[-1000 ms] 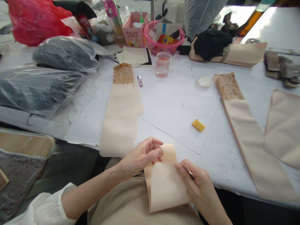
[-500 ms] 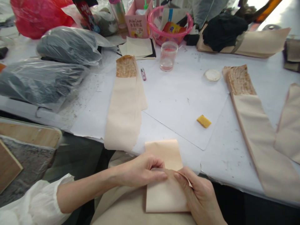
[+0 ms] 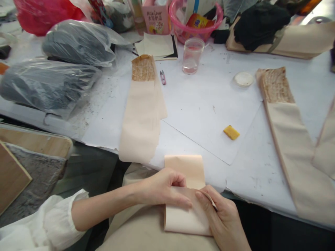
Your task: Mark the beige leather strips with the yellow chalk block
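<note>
A pale beige strip of leather-like sheet (image 3: 184, 167) is folded over on itself above my lap, its far end resting at the table's front edge. My left hand (image 3: 167, 188) grips the fold from the left, thumb lying on top and fingers curled behind. On the right, my right hand (image 3: 222, 212) pinches the strip's other side between thumb and fingers, and an edge of it bends up there. The fingertips behind the fold are hidden. Past the hands lies a small yellow block (image 3: 231, 132).
Stacked beige strips (image 3: 140, 118) with brown-smeared ends lie left, more strips (image 3: 288, 129) right. Small pink-handled snips (image 3: 162, 77), a clear jar (image 3: 193, 55) and a white lid (image 3: 243, 79) stand between. Behind are a pink basket (image 3: 180, 35) and plastic-bagged dark bundles (image 3: 75, 43).
My left thumb has slid slightly right and down over the fold. The right hand keeps its pinch. The whole view has shifted a little.
</note>
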A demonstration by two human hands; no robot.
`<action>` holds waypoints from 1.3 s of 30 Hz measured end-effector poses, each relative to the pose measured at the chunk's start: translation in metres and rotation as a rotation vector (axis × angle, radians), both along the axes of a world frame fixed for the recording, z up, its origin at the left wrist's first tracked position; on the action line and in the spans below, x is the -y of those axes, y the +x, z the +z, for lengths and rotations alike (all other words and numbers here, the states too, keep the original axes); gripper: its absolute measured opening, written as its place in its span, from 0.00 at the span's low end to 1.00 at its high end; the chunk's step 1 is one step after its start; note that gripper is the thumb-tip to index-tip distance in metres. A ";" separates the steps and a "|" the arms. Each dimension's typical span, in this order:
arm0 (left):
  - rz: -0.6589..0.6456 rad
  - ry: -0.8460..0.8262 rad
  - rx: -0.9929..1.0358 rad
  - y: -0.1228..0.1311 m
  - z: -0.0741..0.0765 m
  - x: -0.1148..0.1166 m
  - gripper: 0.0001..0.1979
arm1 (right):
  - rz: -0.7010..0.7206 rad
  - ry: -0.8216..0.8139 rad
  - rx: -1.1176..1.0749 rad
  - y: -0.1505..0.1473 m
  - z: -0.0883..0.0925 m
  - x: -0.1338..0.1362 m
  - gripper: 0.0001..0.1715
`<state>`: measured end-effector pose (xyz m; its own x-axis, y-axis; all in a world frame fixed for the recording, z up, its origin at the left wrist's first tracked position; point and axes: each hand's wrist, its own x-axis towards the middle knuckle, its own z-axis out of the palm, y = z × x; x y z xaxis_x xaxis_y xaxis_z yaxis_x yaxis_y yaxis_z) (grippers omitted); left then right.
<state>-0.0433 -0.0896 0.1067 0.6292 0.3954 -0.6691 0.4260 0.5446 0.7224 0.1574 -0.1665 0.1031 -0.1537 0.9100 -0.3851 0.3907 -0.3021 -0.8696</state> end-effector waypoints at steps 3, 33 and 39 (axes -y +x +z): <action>-0.040 0.078 0.047 -0.002 0.000 0.001 0.13 | 0.018 0.059 0.010 0.000 0.000 0.002 0.20; 0.009 1.789 0.385 0.053 0.033 0.025 0.20 | -0.425 0.239 -0.470 0.074 -0.021 -0.007 0.10; -0.222 1.728 0.407 0.040 0.036 0.023 0.15 | -0.418 0.233 -0.478 0.075 -0.022 -0.008 0.10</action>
<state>-0.0031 -0.1122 0.1423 0.7663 0.3031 0.5665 0.0462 -0.9055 0.4219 0.2322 -0.1586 0.0813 0.1243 0.9811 -0.1486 -0.1624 -0.1277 -0.9784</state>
